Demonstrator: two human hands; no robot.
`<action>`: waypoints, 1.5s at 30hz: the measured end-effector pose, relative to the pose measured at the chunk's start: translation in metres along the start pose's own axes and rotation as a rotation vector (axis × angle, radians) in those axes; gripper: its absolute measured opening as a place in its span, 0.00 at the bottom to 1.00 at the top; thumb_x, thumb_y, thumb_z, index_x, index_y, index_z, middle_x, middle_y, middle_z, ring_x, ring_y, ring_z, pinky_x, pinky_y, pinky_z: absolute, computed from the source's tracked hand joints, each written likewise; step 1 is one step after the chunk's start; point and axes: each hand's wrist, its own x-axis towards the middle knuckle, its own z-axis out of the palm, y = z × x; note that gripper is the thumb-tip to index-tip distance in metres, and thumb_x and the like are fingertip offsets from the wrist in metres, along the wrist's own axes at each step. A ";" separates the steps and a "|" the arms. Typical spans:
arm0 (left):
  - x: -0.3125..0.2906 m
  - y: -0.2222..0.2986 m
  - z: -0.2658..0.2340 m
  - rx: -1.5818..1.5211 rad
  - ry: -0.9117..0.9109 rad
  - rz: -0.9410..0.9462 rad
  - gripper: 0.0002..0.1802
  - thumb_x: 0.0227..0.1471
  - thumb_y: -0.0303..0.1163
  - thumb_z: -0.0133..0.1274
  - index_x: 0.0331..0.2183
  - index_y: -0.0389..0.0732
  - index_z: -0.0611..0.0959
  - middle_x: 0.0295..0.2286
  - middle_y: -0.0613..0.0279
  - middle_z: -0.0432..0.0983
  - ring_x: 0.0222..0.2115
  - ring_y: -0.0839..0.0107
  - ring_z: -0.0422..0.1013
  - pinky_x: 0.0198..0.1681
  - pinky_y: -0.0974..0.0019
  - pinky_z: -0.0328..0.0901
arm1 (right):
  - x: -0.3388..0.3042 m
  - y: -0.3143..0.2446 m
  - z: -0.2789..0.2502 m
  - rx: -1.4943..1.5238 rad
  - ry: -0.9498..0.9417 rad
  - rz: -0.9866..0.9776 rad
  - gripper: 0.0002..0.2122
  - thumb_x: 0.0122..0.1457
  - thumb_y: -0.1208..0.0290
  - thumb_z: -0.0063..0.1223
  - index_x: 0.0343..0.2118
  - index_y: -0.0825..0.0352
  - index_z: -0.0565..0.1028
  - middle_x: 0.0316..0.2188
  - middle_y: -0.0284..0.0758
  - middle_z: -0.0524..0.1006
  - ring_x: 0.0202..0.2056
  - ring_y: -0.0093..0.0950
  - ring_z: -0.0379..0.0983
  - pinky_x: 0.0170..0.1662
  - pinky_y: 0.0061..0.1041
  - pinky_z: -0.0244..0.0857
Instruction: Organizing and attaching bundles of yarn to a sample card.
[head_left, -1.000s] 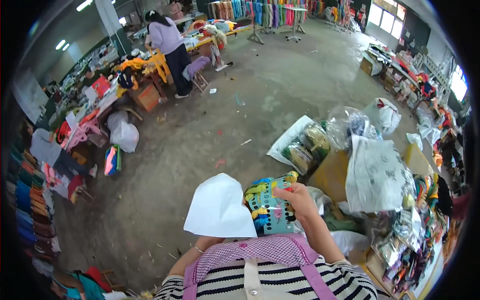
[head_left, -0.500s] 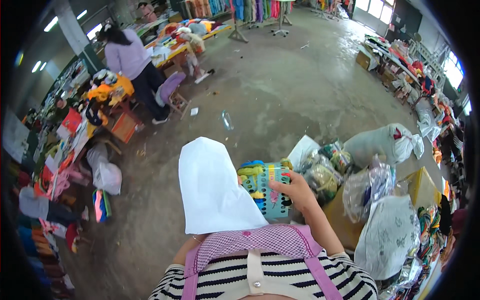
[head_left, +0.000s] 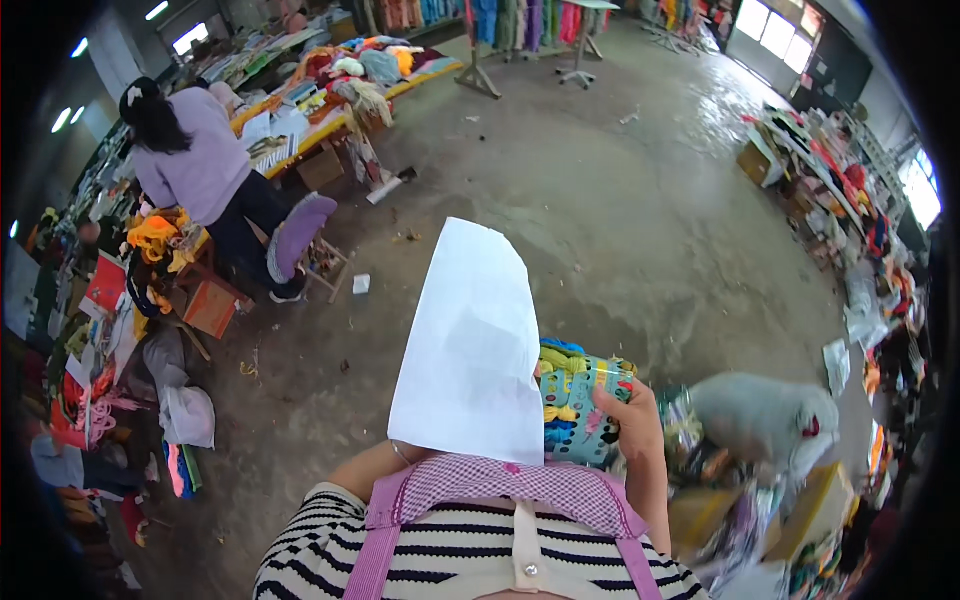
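My right hand (head_left: 636,418) grips the right edge of a teal thread card (head_left: 597,385), its thumb on the front. Round holes run along the card, which has a pink motif, and skeins of yellow, green and blue thread (head_left: 558,385) hang at its left side. A blank white paper sheet (head_left: 470,350) stands upright just left of the card and overlaps its edge. Behind this sheet my left hand is hidden; only the left forearm (head_left: 375,465) shows below it, so its fingers cannot be seen.
At left, a person in a lilac top (head_left: 205,150) stands by a table heaped with yarn (head_left: 370,70). A purple-covered stool (head_left: 298,235) is behind them. To my right lie a stuffed pale sack (head_left: 755,410) and cartons (head_left: 815,510). Cluttered tables (head_left: 820,160) line the far right.
The sheet and thread card have shifted rightward in view, with the sheet more upright. My view has turned, and the person in lilac appears farther left. My right hand keeps its grip.
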 end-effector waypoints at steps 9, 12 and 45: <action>0.130 0.157 0.105 -0.074 -0.260 -0.112 0.19 0.53 0.27 0.49 0.47 0.29 0.69 0.45 0.43 0.71 0.44 0.59 0.72 0.45 0.61 0.69 | 0.237 -0.117 0.024 -0.141 -0.024 -0.026 0.09 0.53 0.75 0.57 0.36 0.72 0.75 0.30 0.33 0.78 0.28 0.19 0.74 0.34 0.19 0.67; 0.192 0.236 0.106 0.455 0.014 0.221 0.18 0.53 0.27 0.47 0.46 0.31 0.71 0.40 0.50 0.74 0.38 0.64 0.73 0.40 0.65 0.70 | 0.300 -0.158 0.023 -0.053 0.020 -0.066 0.10 0.53 0.73 0.58 0.35 0.72 0.77 0.27 0.30 0.77 0.27 0.17 0.72 0.32 0.18 0.65; 0.674 0.654 0.342 0.351 0.412 0.697 0.19 0.52 0.19 0.48 0.47 0.27 0.70 0.44 0.49 0.73 0.43 0.63 0.72 0.46 0.64 0.69 | 1.028 -0.401 0.035 -0.164 -0.243 0.080 0.07 0.52 0.73 0.60 0.33 0.69 0.78 0.28 0.29 0.78 0.29 0.17 0.72 0.34 0.20 0.66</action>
